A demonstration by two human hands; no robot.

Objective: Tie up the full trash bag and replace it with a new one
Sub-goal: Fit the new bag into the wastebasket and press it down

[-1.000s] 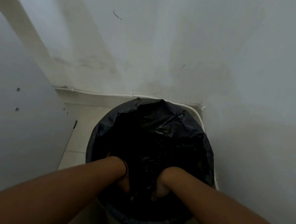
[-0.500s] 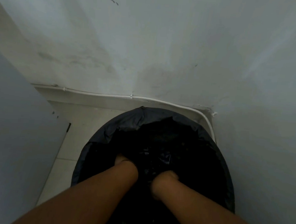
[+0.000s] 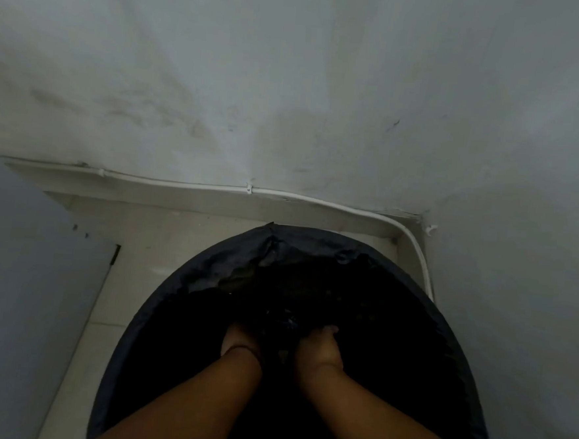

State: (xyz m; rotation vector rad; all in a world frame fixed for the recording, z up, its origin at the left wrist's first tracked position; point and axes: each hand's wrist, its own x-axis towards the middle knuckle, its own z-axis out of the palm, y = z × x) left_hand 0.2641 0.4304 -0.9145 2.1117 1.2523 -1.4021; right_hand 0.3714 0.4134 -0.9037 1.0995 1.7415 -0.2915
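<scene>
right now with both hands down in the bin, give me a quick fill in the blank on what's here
1. Both hands, the left hand and the right hand, reach into a bin lined with a ____ bag.
2. A thin band sits on the ____ wrist.
3. A white cable runs along the foot of the ____.

Missing words: black; left; wall

A black trash bag (image 3: 261,262) is lining the round bin, its crinkled edge folding over the rim (far side glossy), its dark interior gaping open.
</scene>
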